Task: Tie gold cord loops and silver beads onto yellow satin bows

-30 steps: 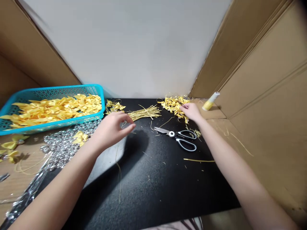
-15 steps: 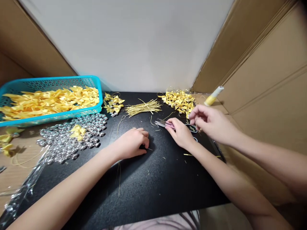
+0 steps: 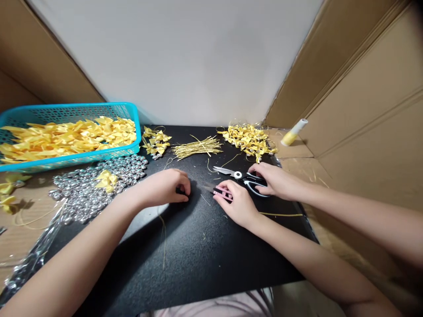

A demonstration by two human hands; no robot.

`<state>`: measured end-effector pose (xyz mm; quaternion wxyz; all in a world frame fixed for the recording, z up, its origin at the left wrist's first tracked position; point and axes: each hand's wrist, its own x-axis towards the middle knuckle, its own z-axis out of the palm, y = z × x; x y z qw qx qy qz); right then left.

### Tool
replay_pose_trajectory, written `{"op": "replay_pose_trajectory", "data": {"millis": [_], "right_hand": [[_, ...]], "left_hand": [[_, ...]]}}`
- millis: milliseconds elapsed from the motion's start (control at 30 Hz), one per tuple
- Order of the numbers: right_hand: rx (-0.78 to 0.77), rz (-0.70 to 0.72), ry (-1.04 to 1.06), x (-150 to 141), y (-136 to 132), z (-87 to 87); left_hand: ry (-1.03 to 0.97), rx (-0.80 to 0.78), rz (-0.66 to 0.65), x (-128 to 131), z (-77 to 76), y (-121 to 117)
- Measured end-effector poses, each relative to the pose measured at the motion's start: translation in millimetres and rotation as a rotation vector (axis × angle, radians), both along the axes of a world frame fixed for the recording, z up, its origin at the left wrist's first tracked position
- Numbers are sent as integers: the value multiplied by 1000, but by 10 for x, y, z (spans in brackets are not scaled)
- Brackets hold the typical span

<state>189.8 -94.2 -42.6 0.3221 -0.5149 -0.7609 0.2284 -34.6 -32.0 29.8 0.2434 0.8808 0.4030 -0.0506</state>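
1. The right hand (image 3: 240,203) has its fingers pinched on the pink snips (image 3: 224,194); the blades, blurred, point towards the left fingers and stand apart from them, above the worktop (image 3: 201,251).
2. The left hand (image 3: 165,187) has its fingers curled, thumb near forefinger; whether anything is pinched there I cannot tell; a cord (image 3: 164,233) trails on the near side of those fingers, its upper part hidden by the hand.
3. A co-worker's hand (image 3: 276,180) is at the handles of the scissors (image 3: 238,175), just beyond the right fingers; how firmly it grips is unclear.
4. Beyond both sets of fingers lie the gold ties (image 3: 197,148), with the bow pile (image 3: 246,140) to their right; left of the left fingers spread the beads (image 3: 86,198), and farther left stands the basket (image 3: 136,125).
5. The likeliest trouble, I judge, is a nick; the snips aim at the left fingers, so a quick closing of the right fingers with the two hands nearer could catch skin.
6. The scissors could bump the right knuckles if drawn towards the person; the loose cord could snag under the left wrist; a sweep leftward might scatter the beads.
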Motion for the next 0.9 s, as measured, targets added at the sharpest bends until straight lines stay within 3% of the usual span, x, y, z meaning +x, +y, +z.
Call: {"op": "replay_pose_trajectory", "data": {"millis": [100, 233, 267, 300, 367, 467, 533, 633, 767, 900], "right_hand": [[16, -18, -114, 148, 24, 189], [-16, 0, -198, 1049, 219, 697], [-106, 98, -223, 1187, 246, 746], [-110, 59, -229, 1232, 254, 736], [77, -256, -235, 1047, 231, 554], [70, -213, -257, 460, 181, 128], [49, -213, -298, 198, 176, -43], [103, -181, -308, 124, 167, -46], [162, 27, -247, 121, 65, 65], [149, 145, -240, 2, -28, 18]], "left_hand": [[70, 17, 145, -219, 143, 69], [196, 82, 346, -524, 293, 132], [228, 88, 388, -584, 305, 148], [259, 82, 421, -633, 303, 166], [296, 52, 452, -689, 263, 207], [297, -8, 437, -681, 146, 270], [284, -30, 418, -644, 74, 300], [261, -4, 409, -594, 14, 317], [246, 70, 454, -574, 2, 313], [285, 82, 455, -583, 13, 318]]}}
